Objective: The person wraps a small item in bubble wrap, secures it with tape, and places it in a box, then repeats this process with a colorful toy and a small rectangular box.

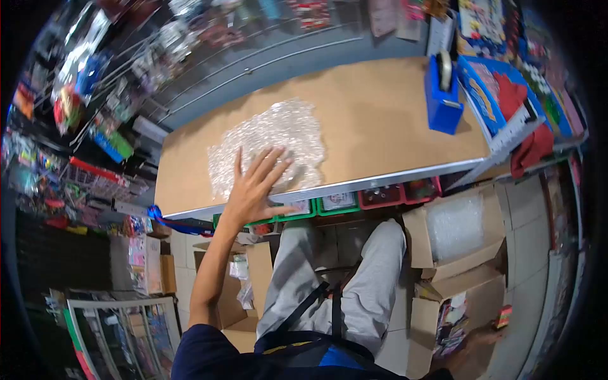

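Note:
A crumpled sheet of clear bubble wrap (278,130) lies on the brown shelf top (373,120). My left hand (256,187) rests over its lower part, palm down, with the fingers spread. Low on the right, my right hand (484,337) is beside an open cardboard box (424,329) of small packaged goods (451,323). A small red and yellow item (504,316) is at its fingertips, held in them.
A blue tape dispenser (443,95) and a blue tray (484,95) with red cloth stand at the shelf's right end. Green and red baskets (380,197) sit under the front edge. Another box (456,231) holds bubble wrap; one more (258,272) stands left of my legs.

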Available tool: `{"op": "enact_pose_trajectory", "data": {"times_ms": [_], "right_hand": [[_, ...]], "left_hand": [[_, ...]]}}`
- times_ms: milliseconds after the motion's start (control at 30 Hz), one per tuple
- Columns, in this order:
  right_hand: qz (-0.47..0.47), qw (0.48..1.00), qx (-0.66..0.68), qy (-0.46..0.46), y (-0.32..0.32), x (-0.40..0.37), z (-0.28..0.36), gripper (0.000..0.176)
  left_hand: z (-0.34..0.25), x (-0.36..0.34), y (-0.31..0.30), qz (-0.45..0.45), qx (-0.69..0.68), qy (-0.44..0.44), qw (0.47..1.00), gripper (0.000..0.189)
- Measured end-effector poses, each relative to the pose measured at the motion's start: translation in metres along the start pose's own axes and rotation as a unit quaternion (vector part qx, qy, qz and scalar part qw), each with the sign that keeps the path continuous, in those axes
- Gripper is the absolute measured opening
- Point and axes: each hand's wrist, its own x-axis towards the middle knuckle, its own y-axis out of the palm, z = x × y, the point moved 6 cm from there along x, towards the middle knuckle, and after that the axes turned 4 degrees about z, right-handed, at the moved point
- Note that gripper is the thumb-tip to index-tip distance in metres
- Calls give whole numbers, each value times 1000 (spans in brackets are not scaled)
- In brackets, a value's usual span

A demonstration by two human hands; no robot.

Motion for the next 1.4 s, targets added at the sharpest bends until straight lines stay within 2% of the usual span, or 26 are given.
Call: {"op": "enact_pose_trajectory", "data": {"times_ms": [33, 67, 100, 133, 200, 267, 333, 400, 433, 533, 600, 667, 767, 867, 967, 1000, 1100, 1200, 1300, 1400], "right_hand": [[27, 982, 178, 51, 21, 1, 61, 37], [31, 931, 346, 109, 42, 0, 125, 35], [118, 899, 411, 97, 67, 2, 178, 39], [204, 855, 469, 84, 92, 0, 232, 43], [170, 866, 442, 161, 151, -37, 385, 43], [376, 742, 550, 72, 206, -46, 439, 43], [392, 747, 530, 82, 236, -95, 549, 48], [556, 681, 469, 84, 268, -134, 608, 59], [584, 679, 433, 104, 275, -156, 642, 59], [719, 557, 415, 42, 307, -223, 724, 52], [755, 497, 427, 8, 344, -266, 744, 54], [776, 479, 410, -30, 361, -297, 768, 54], [772, 476, 409, -103, 399, -331, 773, 58], [790, 498, 332, -131, 409, -339, 770, 59], [689, 548, 232, -414, 405, -324, 777, 59], [680, 558, 232, -415, 403, -320, 777, 59], [726, 539, 216, -370, 408, -320, 769, 59], [744, 503, 229, -375, 410, -322, 770, 60], [736, 521, 249, -354, 419, -326, 765, 66], [730, 523, 236, -372, 416, -325, 765, 69]], "left_hand": [[0, -1, -5, -21, -34, 11, 999, 93], [3, -4, -11, -40, -69, 24, 997, 93], [5, -9, -17, -59, -103, 38, 992, 94], [12, -14, -23, -80, -132, 20, 988, 83], [38, -30, -32, -81, -79, -48, 992, 72], [63, -45, -43, -94, -64, -113, 987, 57], [87, -58, -39, -64, -111, -168, 977, 59], [108, -71, -18, -23, -124, -208, 970, 63], [109, -76, -13, -19, -108, -201, 973, 64], [106, -81, -3, -3, -69, -189, 979, 73], [108, -79, -7, 0, -88, -205, 975, 76], [108, -80, -6, 2, -100, -215, 971, 77], [111, -80, -4, -6, -100, -219, 971, 78], [110, -84, -1, -10, -106, -223, 969, 80], [115, -84, -1, -18, -115, -227, 967, 82], [115, -84, -1, -22, -120, -227, 966, 83], [115, -84, 1, -25, -134, -225, 965, 84], [119, -84, 2, -24, -138, -218, 966, 85], [120, -81, 0, -37, -124, -197, 972, 86], [119, -67, -8, -73, -122, -161, 977, 85]]}}
